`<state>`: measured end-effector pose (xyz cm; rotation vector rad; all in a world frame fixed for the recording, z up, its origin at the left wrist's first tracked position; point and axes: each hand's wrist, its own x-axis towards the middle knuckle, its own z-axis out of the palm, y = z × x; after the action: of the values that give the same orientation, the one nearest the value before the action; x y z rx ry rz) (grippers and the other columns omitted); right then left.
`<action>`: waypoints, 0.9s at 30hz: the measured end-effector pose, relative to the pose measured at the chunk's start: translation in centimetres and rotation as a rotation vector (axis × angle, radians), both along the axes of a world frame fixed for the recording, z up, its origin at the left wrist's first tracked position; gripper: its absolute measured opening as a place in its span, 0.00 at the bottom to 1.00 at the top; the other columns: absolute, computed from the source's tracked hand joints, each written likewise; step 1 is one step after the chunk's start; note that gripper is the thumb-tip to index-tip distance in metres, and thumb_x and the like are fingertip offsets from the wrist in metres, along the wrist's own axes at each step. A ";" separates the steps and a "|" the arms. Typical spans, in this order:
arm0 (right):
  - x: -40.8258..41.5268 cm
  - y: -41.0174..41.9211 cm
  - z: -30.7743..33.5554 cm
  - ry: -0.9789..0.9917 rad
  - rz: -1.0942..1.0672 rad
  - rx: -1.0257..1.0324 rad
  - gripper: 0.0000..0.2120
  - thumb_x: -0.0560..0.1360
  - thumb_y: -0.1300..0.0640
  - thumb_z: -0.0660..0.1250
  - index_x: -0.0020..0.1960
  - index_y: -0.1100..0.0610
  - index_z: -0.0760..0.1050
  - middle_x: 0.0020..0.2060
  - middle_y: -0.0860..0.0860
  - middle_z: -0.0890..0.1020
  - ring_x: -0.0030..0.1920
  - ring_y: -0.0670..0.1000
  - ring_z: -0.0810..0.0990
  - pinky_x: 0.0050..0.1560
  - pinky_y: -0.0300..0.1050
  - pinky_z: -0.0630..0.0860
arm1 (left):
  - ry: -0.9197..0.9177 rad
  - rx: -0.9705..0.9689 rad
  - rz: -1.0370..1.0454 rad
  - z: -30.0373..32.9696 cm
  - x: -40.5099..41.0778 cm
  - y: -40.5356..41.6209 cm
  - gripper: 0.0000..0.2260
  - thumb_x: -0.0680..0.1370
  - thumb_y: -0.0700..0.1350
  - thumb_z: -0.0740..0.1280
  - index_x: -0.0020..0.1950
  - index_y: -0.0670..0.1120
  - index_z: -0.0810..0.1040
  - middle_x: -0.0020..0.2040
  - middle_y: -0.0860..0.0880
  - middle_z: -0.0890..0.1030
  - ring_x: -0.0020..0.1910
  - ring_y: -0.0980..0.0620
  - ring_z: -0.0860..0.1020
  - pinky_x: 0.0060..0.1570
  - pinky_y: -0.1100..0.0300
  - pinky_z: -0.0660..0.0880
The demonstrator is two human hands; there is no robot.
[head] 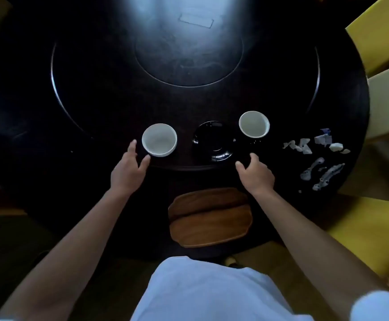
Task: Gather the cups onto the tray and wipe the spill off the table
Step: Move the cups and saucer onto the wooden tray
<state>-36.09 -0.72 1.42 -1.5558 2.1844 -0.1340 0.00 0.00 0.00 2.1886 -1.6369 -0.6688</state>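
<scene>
Two white cups stand on the dark round table (pixel 91 107). The left cup (pixel 159 140) is just beyond my left hand (pixel 128 169), whose fingers are spread and close to its near side, holding nothing. The right cup (pixel 254 124) stands farther back, apart from my right hand (pixel 255 173), which is open and empty below it. Between the cups lies a black saucer (pixel 214 141). A wooden tray (pixel 209 217) rests at the table's near edge, between my forearms. A spill (pixel 321 165) of pale streaks and patches shines on the table at the right.
A raised inner turntable (pixel 188 59) fills the table's middle, with bright glare at the back. Yellow chair seats (pixel 379 35) stand around the right side and another (pixel 372 230) at the near right. My white shirt fills the bottom of the view.
</scene>
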 end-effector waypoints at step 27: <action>4.1 -3.9 -3.2 -0.912 -0.689 0.046 0.28 0.75 0.67 0.66 0.74 0.54 0.67 0.44 0.54 0.81 0.25 0.44 0.72 0.23 0.40 0.68 | 0.873 0.183 0.314 -2.7 -0.2 -2.1 0.19 0.80 0.43 0.60 0.71 0.49 0.74 0.40 0.44 0.87 0.34 0.51 0.83 0.37 0.57 0.80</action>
<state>-31.97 -4.57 -1.76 -0.4543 1.8005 -0.8145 -0.18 -2.10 -2.70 1.7726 -0.7897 -1.4410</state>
